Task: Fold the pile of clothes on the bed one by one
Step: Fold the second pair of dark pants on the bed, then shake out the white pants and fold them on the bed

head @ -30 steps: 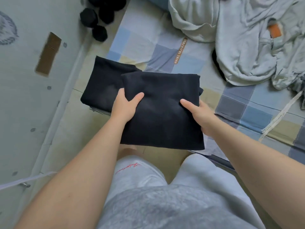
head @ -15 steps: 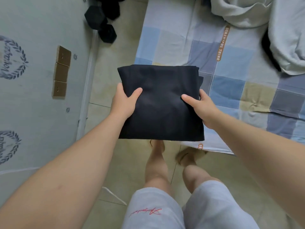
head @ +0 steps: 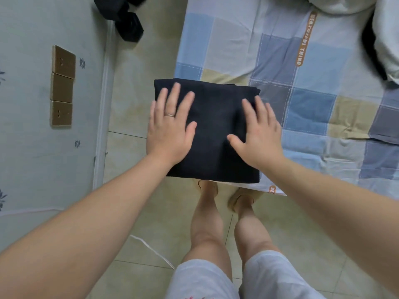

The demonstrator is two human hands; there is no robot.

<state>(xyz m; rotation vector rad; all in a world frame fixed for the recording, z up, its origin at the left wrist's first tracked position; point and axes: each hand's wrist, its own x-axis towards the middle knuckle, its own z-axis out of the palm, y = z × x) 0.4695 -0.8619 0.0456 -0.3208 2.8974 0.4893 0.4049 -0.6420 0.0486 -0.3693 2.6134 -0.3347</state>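
left hand (head: 169, 130): spread flat on black garment (head: 212, 134)
right hand (head: 258, 134): flat too, 3 o'clock side
bed (head: 313, 104): garment's on the 7 o'clock corner

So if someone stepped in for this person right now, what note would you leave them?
Left hand and right hand: both open, pressed flat on the folded black garment, holding nothing.
The garment lies at the near corner of the bed.
Done: this piece looks folded.
Left: the pale clothes heaped at the bed's far right look unfolded; probably take them next, one at a time.
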